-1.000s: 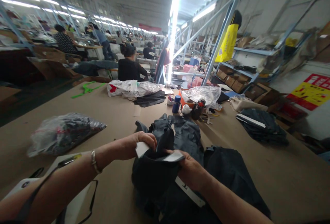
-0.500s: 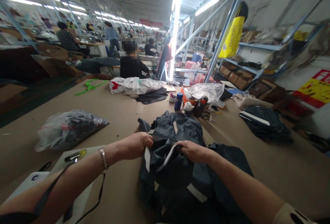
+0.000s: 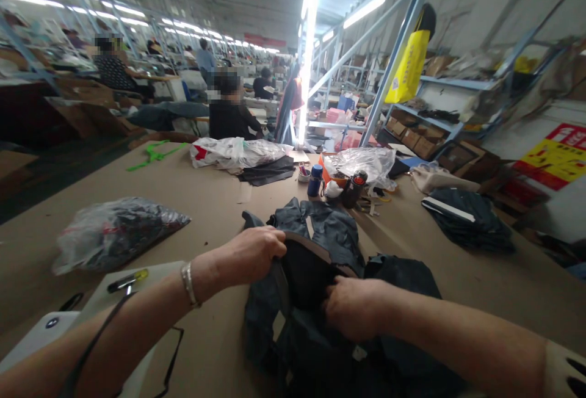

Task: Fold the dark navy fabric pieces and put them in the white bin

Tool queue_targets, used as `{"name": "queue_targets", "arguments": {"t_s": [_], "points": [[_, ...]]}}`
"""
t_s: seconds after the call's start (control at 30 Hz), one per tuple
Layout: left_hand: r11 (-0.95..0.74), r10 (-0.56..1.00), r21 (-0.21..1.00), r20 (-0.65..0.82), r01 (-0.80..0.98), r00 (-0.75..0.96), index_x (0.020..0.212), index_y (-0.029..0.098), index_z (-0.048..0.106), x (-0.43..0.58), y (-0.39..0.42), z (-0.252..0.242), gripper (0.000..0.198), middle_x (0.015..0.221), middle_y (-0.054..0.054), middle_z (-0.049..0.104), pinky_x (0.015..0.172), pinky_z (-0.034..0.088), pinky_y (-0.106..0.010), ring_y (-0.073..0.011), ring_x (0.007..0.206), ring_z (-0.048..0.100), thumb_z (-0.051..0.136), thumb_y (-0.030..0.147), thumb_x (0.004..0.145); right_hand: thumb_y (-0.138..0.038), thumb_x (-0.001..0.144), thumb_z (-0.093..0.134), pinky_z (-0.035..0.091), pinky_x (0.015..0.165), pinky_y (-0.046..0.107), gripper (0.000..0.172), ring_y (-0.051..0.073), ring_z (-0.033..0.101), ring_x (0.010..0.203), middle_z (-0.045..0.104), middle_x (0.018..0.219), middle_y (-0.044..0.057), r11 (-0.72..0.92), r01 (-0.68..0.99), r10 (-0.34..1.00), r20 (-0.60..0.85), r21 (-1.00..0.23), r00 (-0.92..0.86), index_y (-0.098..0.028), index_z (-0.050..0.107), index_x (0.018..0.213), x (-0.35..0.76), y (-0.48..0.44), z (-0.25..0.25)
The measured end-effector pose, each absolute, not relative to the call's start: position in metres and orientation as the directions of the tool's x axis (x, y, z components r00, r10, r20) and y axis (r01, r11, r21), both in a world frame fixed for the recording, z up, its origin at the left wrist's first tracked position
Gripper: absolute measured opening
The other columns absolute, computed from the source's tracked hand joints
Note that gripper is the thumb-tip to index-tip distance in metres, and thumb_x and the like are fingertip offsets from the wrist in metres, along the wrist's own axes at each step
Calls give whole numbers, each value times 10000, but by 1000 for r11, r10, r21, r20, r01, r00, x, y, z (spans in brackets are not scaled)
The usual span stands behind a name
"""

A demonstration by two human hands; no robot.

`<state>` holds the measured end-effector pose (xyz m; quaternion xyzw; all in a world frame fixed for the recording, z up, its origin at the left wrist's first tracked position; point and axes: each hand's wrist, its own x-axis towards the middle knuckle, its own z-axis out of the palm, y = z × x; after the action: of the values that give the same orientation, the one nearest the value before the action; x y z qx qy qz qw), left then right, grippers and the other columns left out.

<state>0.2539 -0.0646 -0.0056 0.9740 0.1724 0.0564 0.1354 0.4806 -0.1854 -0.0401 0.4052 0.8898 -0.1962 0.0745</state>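
A dark garment (image 3: pixel 334 233) lies bunched on the brown table (image 3: pixel 220 202) right in front of me. My left hand (image 3: pixel 256 251) is closed on its upper edge, holding a fold up. Just below and to the right, my right hand (image 3: pixel 354 306) is closed, gripping the cloth lower down. The opening of the garment gapes between the two hands. More dark fabric (image 3: pixel 403 276) spreads to the right under my right forearm. A bracelet sits on my left wrist.
A plastic bag of dark items (image 3: pixel 114 233) lies at left, a white board with a pen (image 3: pixel 128 279) near my left arm. Bottles (image 3: pixel 352 189) and plastic bags (image 3: pixel 238 154) stand farther back, folded dark clothes (image 3: pixel 467 221) at right. People sit beyond; shelving is on the right.
My right hand has moved down and nearer to me on the garment. The left hand has shifted slightly right, still gripping. The white strip seen earlier between the hands is now hidden.
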Motion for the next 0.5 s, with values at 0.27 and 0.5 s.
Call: {"name": "queue_targets", "arguments": {"t_s": [0.27, 0.5], "points": [[-885, 338, 375, 111, 276, 934, 571, 150, 575, 255, -56, -18, 193, 719, -17, 557, 642, 381, -207, -120, 726, 511, 451, 7, 608, -167, 751, 557, 396, 350, 137, 265, 102, 516, 388, 543, 369, -34, 673, 731, 734, -16, -110, -679, -176, 655, 506, 435, -186, -24], [-539, 639, 814, 227, 217, 735, 561, 127, 550, 265, -35, -18, 122, 656, -14, 518, 537, 361, -214, -101, 585, 467, 483, 141, 662, -112, 849, 422, 447, 583, 198, 250, 124, 593, 687, 661, 821, 35, 449, 810, 833, -153, -378, -532, -137, 621, 998, 480, -154, 32]]}}
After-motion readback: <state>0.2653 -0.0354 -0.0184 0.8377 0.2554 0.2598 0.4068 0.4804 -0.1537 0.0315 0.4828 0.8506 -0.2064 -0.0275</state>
